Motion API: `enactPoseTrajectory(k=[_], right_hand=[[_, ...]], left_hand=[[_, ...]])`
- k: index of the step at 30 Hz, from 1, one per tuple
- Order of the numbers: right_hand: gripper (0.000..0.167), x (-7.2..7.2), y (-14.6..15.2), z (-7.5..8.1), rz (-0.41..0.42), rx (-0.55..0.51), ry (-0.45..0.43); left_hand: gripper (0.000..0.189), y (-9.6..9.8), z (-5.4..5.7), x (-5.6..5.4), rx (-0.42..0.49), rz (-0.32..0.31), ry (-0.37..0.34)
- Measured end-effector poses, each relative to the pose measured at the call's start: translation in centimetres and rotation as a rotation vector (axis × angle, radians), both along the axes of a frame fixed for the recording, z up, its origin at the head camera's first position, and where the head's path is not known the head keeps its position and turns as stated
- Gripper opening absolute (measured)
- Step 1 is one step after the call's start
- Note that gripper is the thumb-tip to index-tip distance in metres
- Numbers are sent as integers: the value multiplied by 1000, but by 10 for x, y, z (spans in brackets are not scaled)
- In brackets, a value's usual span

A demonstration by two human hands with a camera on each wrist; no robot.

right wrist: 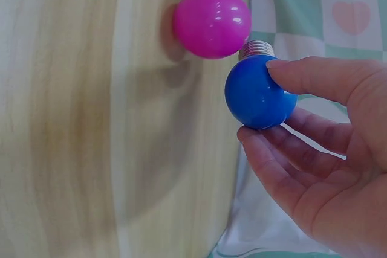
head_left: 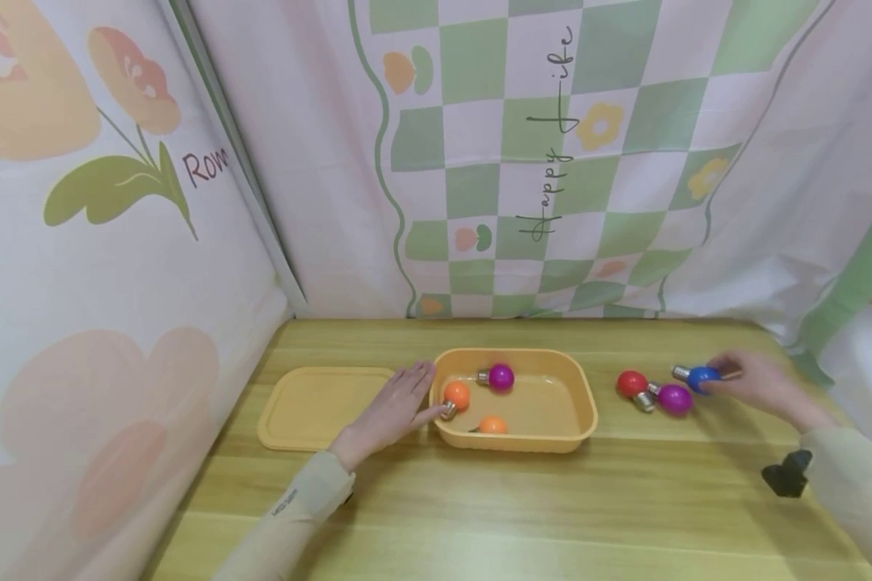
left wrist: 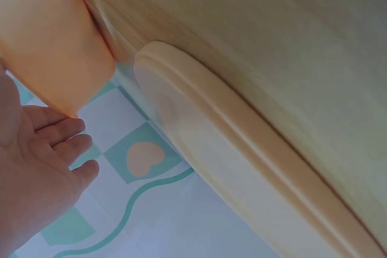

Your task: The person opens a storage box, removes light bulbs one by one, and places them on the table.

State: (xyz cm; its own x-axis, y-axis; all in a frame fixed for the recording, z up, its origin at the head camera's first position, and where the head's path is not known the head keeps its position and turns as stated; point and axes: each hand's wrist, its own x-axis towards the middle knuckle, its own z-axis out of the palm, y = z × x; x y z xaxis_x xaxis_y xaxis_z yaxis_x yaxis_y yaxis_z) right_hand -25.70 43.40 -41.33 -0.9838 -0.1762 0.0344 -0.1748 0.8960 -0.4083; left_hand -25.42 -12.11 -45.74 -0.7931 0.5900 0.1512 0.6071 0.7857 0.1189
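Note:
My right hand (head_left: 759, 386) pinches a blue light bulb (right wrist: 259, 93) between thumb and fingertips, its metal screw base pointing left in the head view. Just left of it lie a purple bulb (head_left: 675, 399) and a red bulb (head_left: 632, 384), close together on the table. With fingers fairly straight, my left hand (head_left: 391, 407) rests against the left end of a yellow-orange plastic box (head_left: 589, 403). Inside that box are a purple bulb (head_left: 501, 378), an orange bulb (head_left: 457, 395) near the left wall, and another orange bulb (head_left: 492, 425) partly hidden by the front wall.
A flat yellow-orange lid (head_left: 298, 407) lies on the wooden table (head_left: 480, 516) left of the box, partly under the left forearm's line of sight. Patterned curtains (head_left: 472, 161) hang behind and at the sides. A black object (head_left: 788, 474) sits at the right wrist.

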Motion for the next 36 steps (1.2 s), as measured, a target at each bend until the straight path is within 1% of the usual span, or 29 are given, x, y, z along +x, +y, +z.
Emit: enactPoseTrajectory(k=[5, 12, 16, 22, 28, 36], right_hand=[[48, 3, 3, -3, -10, 16, -17], [49, 3, 6, -11, -17, 15, -48], [47, 2, 7, -14, -18, 27, -48], [47, 3, 6, -14, -26, 50, -53], [49, 4, 6, -15, -26, 48, -65], [50, 2, 9, -21, -25, 61, -58]], left_hand=[[77, 0, 0, 0, 2, -1, 5], [77, 0, -1, 0, -10, 2, 2], [77, 0, 0, 0, -8, 2, -6], [76, 0, 0, -1, -6, -10, 5], [76, -1, -1, -2, 4, -14, 12], [76, -1, 0, -1, 8, -15, 3]])
